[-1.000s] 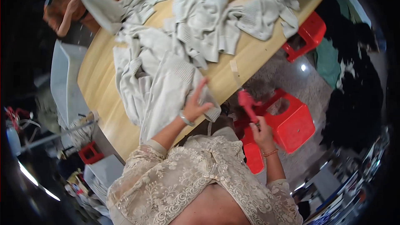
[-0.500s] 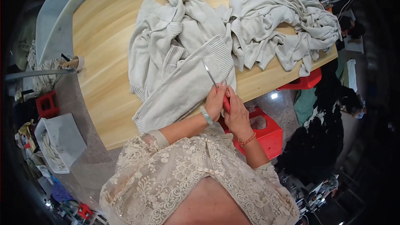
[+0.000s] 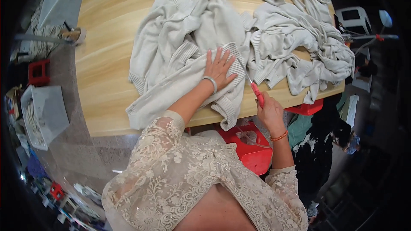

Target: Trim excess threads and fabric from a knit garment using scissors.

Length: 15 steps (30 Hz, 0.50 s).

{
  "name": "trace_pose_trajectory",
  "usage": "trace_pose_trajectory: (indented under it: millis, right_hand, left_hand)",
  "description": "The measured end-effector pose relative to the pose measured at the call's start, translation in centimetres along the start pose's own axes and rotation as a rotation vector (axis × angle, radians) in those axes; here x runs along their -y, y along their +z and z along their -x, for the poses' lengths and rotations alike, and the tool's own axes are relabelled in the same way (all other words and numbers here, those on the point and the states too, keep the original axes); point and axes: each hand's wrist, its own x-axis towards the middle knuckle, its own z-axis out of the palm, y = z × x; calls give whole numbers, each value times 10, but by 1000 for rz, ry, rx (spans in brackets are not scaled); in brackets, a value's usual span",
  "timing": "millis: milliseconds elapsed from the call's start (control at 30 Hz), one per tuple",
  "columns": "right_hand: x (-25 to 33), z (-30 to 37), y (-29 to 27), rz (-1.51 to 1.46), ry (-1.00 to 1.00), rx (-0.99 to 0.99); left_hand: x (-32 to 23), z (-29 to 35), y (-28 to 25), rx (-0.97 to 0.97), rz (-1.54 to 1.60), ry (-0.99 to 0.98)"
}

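Note:
A light grey knitted sweater (image 3: 171, 77) lies spread on the table, a ribbed edge of it near my hands. My left hand (image 3: 219, 69) rests flat on the knit beside that ribbing, fingers spread and holding nothing. To its right, my right hand (image 3: 270, 110) is closed round the red handle of a slim tool with a thin metal shaft (image 3: 258, 94). The shaft points up and left, its tip at the right side of the ribbing. What kind of tool it is, I cannot make out. Below my left hand, a ribbed cuff (image 3: 227, 112) hangs at the table's near edge.
More grey knitwear (image 3: 291, 38) is heaped on the right of the wooden table (image 3: 107, 60). A red stool (image 3: 252, 154) stands under the near edge, with black cloth (image 3: 314, 154) to its right. At the left are a white bin (image 3: 49, 111) and another red stool (image 3: 38, 72).
My hands, earlier together at the tool, have come apart. The left has moved up onto the sweater and spread open; the right has shifted right with the tool. The view has shifted somewhat.

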Motion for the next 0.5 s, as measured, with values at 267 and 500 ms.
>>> trace_pose_trajectory:
  millis: [267, 500]
  right_hand:
    - [41, -25, -4, 5, -338, 270]
    - [69, -46, 6, 2, -576, 215]
  left_hand:
    - [3, 6, 6, -70, 85, 10]
    - [2, 7, 12, -70, 102, 3]
